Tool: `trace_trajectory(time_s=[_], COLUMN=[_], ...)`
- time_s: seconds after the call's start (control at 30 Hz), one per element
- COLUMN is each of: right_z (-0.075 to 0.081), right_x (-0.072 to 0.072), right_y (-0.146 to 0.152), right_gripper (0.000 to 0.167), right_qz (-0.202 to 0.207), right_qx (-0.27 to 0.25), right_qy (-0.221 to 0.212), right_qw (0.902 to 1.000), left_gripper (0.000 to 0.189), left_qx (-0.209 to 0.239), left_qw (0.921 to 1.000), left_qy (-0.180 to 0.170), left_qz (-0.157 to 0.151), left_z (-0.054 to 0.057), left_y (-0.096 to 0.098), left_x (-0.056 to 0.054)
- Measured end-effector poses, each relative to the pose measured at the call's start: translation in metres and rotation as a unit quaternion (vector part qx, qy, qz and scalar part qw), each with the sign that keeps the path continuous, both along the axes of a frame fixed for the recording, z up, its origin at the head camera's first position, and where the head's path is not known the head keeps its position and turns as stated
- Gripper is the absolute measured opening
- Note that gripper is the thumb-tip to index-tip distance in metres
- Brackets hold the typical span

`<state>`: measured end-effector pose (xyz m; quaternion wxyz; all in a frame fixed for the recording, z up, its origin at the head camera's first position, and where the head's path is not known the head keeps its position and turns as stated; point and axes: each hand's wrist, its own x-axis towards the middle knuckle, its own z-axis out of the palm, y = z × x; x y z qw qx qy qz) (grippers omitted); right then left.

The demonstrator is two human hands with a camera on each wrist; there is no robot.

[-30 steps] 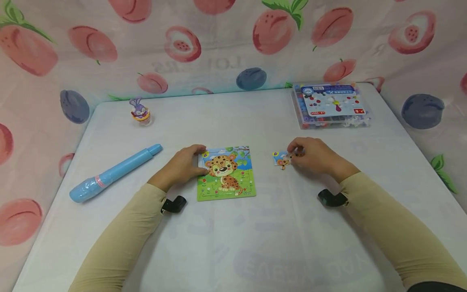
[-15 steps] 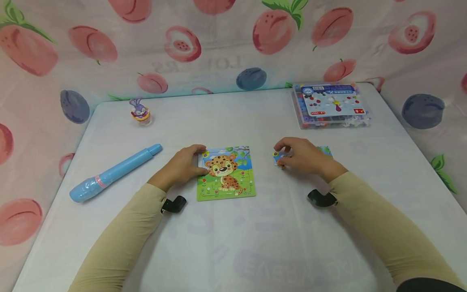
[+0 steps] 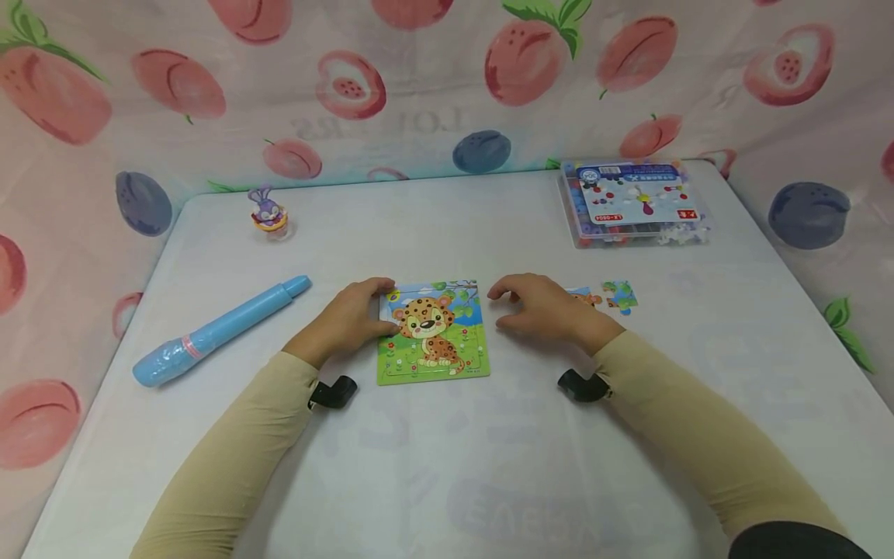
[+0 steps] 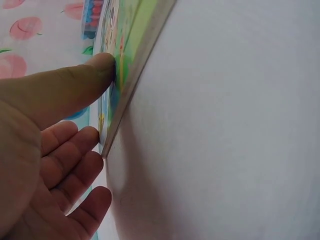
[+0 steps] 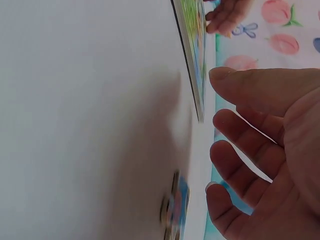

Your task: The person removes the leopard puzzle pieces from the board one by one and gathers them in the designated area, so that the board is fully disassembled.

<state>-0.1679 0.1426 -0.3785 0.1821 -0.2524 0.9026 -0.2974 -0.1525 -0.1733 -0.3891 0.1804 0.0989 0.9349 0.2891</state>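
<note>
A square jigsaw puzzle (image 3: pixel 429 365) with a cartoon leopard lies flat on the table. My left hand (image 3: pixel 345 314) holds its upper left corner; in the left wrist view the thumb (image 4: pixel 75 92) rests on the puzzle's face and curled fingers meet the edge. Right of the puzzle, my right hand (image 3: pixel 545 310) hovers with thumb and fingers apart and nothing between them. Behind that hand lie loose puzzle pieces: a blue and orange one (image 3: pixel 583 295), partly hidden, and a green and blue one (image 3: pixel 620 296). One blurred piece (image 5: pixel 177 205) also shows low in the right wrist view.
A blue tube-shaped object (image 3: pixel 223 330) lies at the left. Behind it stands a small purple rabbit figure (image 3: pixel 268 213). A clear plastic box of colourful parts (image 3: pixel 635 203) sits at the back right. A fruit-patterned cloth (image 3: pixel 412 78) hangs behind the white table (image 3: pixel 419 481).
My right hand has moved left from the loose pieces toward the puzzle, uncovering the green and blue piece. The left hand and the puzzle have stayed in place.
</note>
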Motion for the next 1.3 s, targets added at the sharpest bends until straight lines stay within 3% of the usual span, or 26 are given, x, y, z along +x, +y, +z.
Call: trace_trajectory(time_s=[0.4, 0.77, 1.0, 1.3], right_z=[-0.008, -0.008, -0.007, -0.005], right_x=[0.005, 0.011, 0.013, 0.015], right_y=[-0.023, -0.029, -0.032, -0.039], right_gripper=[0.043, 0.049, 0.047, 0.053], right_qz=[0.048, 0.061, 0.056, 0.045], right_qx=[0.015, 0.020, 0.012, 0.025], right_qy=[0.006, 0.003, -0.008, -0.029], right_qw=[0.9987, 0.9979, 0.9983, 0.9982], left_gripper=[0.070, 0.050, 0.053, 0.059], left_qx=[0.005, 0.012, 0.022, 0.036], left_qw=[0.9996, 0.9971, 0.9937, 0.9941], left_qy=[0.020, 0.029, 0.028, 0.028], left_qz=[-0.019, -0.069, -0.106, -0.099], left_z=[0.001, 0.002, 0.000, -0.004], left_y=[0.003, 0.020, 0.025, 0.026], left_x=[0.004, 0.019, 0.026, 0.027])
